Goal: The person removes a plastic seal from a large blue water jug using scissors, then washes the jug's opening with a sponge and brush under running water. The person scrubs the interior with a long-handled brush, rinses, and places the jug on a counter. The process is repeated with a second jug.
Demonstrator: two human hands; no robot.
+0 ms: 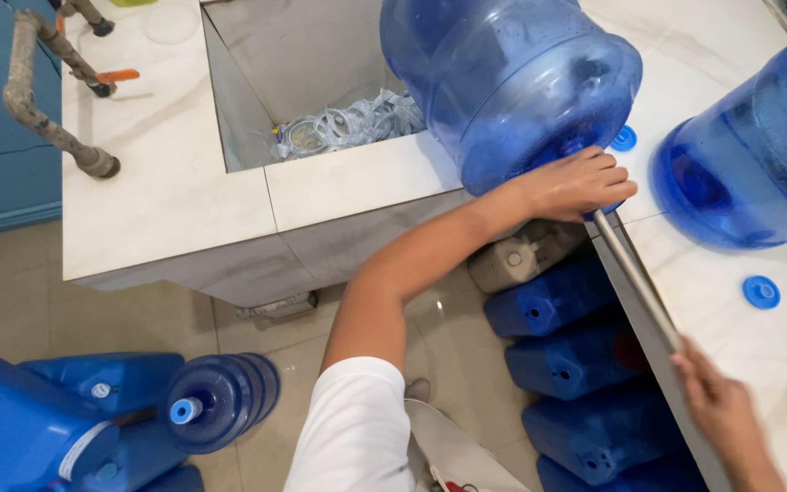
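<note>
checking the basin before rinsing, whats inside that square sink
A tangle of pale tubing or cord lies at the bottom of the sink. The tilted blue bottle covers its right part, so that stays hidden.

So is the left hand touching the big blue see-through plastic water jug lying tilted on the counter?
Touching. The head view shows the left hand pressed against the lower side of the big blue see-through plastic water jug, fingers lying on its surface.

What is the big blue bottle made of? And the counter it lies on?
The big blue bottle looks like see-through tinted plastic: light passes through and droplets show on its wall. The counter seems glossy pale tile or stone, with faint veins and a visible joint line.
</note>
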